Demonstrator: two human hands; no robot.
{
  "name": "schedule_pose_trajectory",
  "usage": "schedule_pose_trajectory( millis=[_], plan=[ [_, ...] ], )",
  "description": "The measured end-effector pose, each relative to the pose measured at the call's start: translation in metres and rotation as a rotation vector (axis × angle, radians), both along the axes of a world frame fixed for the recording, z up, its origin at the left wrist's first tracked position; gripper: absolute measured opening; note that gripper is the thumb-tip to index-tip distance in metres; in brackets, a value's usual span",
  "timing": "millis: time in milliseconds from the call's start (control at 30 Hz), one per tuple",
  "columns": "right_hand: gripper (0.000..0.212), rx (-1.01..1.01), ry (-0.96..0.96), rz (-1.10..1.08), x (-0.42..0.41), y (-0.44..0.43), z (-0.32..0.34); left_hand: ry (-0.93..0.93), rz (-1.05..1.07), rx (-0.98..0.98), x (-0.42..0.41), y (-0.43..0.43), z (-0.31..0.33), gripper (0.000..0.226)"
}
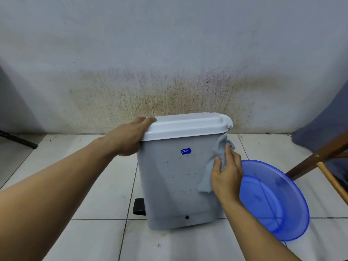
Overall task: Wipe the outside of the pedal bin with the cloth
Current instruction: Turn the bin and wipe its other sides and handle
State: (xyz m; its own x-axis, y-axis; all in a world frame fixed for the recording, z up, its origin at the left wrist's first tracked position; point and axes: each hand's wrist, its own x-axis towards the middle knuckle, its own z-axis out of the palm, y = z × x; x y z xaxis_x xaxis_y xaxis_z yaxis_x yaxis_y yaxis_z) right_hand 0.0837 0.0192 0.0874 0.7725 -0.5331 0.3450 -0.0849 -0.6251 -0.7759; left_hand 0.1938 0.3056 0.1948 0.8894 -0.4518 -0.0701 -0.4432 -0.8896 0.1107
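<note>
Bin: pedal bin (175, 181) stands upright on the tiled floor (105, 185) by the stained wall (169, 53), white lid (188, 125) down.
Cloth: your right hand (227, 178) presses the grey cloth (219, 147) to the bin's right edge, fingers curled round it.
Support: your left hand (130, 138) grips the lid's left end.
Basin: blue basin (278, 204), just right of the bin.

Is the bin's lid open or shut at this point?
Shut. The white lid lies flat on the grey bin with no gap along the rim; the left hand holds its left end.
</note>
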Motion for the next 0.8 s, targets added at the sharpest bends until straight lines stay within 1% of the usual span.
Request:
schedule_pose_trajectory(
  millis=[133, 267, 367, 433, 467, 567, 633, 700, 800],
  plan=[
    [0.045, -0.05, -0.083, 0.011, 0.014, 0.019, 0.002, 0.015, 0.0, -0.037, 0.006, 0.002, -0.002, 0.089],
    [0.039, -0.128, -0.13, 0.085, 0.025, 0.062, 0.008, 0.015, -0.024, -0.067, 0.007, 0.003, -0.002, 0.09],
    [0.042, -0.297, -0.09, 0.184, 0.026, 0.091, 0.009, 0.02, -0.013, -0.068, 0.007, 0.01, -0.006, 0.091],
    [0.042, -0.405, -0.072, 0.189, 0.026, 0.09, 0.005, 0.021, -0.002, -0.083, 0.006, 0.013, -0.008, 0.091],
    [0.042, -0.395, -0.068, 0.144, 0.027, 0.082, 0.005, 0.019, -0.004, -0.092, 0.006, 0.013, -0.008, 0.09],
    [0.043, -0.208, -0.016, -0.064, 0.025, 0.044, 0.006, 0.002, -0.025, -0.109, 0.006, 0.011, -0.007, 0.089],
    [0.043, -0.163, 0.02, -0.132, 0.024, 0.024, 0.007, -0.005, -0.038, -0.113, 0.006, 0.007, -0.005, 0.089],
    [0.043, -0.177, -0.007, -0.123, 0.022, 0.022, 0.01, -0.003, -0.049, -0.105, 0.005, 0.002, -0.003, 0.088],
    [0.041, -0.229, -0.076, -0.002, 0.02, 0.047, 0.012, -0.006, -0.057, -0.084, 0.003, -0.005, -0.001, 0.087]
  ],
)
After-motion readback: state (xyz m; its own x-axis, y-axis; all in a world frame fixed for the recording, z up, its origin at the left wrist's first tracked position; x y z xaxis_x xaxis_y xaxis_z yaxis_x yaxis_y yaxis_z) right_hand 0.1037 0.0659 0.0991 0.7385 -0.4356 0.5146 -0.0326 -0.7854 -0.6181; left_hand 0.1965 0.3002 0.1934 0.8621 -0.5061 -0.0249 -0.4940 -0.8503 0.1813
